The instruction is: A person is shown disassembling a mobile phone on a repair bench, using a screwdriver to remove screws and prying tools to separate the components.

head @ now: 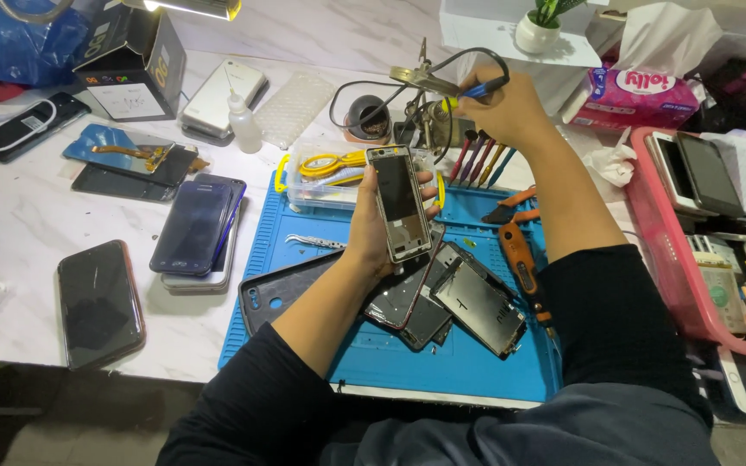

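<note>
Silver-edged and stripped down, the phone frame (400,204) stands upright above the blue mat (304,237), its long axis running away from the person, top end tipped slightly toward the far side of the worktop (36,233), its dark inner face toward the camera. The left hand (373,233) grips it from below and behind: thumb along the left edge, fingers (430,204) curled round the right edge, closed firmly on the frame.

Over on the far side, the right hand (498,108) is clenched round a soldering iron (477,89) with a blue grip, its cable looping off to the left, right beside the metal stand (425,78). The iron's tip is hidden; I can't tell what it touches.

Below the frame, loose phone parts (451,302) lie stacked on the mat, with an orange-handled tool (518,255) just beside them. A clear box with yellow clips (325,177) sits behind the frame. Several dark phones (192,229) rest on the worktop at left.
</note>
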